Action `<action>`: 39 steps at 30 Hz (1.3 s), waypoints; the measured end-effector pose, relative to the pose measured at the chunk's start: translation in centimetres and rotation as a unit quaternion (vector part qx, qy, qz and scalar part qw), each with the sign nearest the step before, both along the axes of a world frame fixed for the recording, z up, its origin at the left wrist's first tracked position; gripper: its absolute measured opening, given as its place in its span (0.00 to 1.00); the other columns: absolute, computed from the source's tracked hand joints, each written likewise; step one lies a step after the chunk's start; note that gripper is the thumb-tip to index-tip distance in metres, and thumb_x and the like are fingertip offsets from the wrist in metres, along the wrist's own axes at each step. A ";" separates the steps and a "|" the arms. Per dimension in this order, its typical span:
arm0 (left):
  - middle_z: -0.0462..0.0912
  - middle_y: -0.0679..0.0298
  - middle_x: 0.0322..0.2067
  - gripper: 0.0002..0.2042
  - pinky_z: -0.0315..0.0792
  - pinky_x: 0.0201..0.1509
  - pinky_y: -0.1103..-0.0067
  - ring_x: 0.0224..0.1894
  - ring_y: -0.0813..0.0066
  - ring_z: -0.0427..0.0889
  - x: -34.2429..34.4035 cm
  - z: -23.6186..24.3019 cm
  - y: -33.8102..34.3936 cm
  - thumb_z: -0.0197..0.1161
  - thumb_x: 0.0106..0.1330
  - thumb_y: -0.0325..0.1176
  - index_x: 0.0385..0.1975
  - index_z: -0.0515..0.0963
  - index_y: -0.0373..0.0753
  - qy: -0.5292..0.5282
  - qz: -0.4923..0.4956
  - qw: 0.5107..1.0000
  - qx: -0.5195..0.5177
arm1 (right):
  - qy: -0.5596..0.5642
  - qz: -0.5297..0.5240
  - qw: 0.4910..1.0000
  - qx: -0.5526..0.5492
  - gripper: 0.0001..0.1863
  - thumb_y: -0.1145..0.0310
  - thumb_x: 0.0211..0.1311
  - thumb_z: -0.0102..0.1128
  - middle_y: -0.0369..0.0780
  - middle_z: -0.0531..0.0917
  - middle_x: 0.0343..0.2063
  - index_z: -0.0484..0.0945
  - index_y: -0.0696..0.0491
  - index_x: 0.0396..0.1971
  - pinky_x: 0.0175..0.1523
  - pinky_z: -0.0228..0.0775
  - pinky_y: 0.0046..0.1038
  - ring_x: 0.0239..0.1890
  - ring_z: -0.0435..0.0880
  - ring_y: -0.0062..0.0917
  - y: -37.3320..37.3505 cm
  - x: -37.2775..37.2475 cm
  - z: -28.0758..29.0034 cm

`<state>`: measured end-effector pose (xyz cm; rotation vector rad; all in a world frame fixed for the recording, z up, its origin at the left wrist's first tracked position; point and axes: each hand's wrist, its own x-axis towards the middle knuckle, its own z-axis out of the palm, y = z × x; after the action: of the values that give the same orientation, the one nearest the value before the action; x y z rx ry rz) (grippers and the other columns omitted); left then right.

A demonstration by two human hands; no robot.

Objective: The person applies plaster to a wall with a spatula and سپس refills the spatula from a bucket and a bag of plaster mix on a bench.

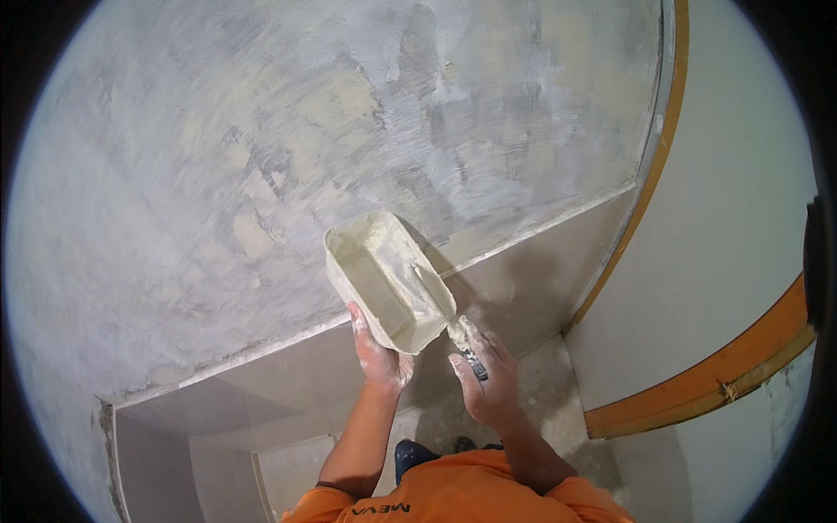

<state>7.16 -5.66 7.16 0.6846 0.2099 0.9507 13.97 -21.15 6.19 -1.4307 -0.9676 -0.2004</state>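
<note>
My left hand (379,356), whitened with paste, grips the lower left side and near end of a pale rectangular tub (350,281). The tub is tilted, its open top showing off-white filler smeared over the inside. My right hand (490,373) is closed around a putty knife (473,362) with a dark, paste-spattered handle, just off the tub's near right corner. Its blade appears to reach into the tub, though paste hides where it ends. Filler also coats my right fingers.
Ahead stands a wall (261,166) with patchy grey and cream filler. Below its light edge strip is a smooth grey-beige panelled surface (514,270). To the right are an orange-brown trim strip (663,148) and a pale panel (697,244) with an orange lower edge.
</note>
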 end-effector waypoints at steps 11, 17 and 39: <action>0.75 0.53 0.60 0.30 0.80 0.58 0.56 0.58 0.55 0.80 -1.2 4.4 1.0 0.50 0.78 0.56 0.70 0.64 0.39 -0.049 0.035 0.996 -0.061 | -0.098 0.008 0.993 -0.068 0.14 0.79 0.55 0.69 0.47 0.83 0.39 0.85 0.62 0.43 0.44 0.76 0.34 0.39 0.84 0.38 -2.0 0.3 -2.4; 0.74 0.52 0.61 0.30 0.79 0.60 0.57 0.59 0.54 0.79 -2.5 4.9 1.7 0.48 0.79 0.55 0.70 0.64 0.38 -0.088 0.040 0.994 -0.052 | -0.101 -0.009 0.989 -0.111 0.13 0.76 0.53 0.72 0.46 0.84 0.40 0.85 0.62 0.39 0.43 0.77 0.34 0.37 0.85 0.38 -6.4 1.7 -2.0; 0.83 0.56 0.53 0.23 0.73 0.60 0.76 0.53 0.71 0.80 0.2 -0.2 4.3 0.65 0.72 0.41 0.58 0.78 0.29 0.374 -0.074 0.881 0.280 | 0.121 0.014 0.934 -0.337 0.18 0.60 0.59 0.70 0.45 0.87 0.28 0.88 0.56 0.43 0.37 0.76 0.29 0.26 0.84 0.34 -6.6 3.5 0.3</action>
<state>7.33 -1.40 6.97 1.5775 0.5658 0.5499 17.43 -27.70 6.44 -2.0063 -0.8852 0.3627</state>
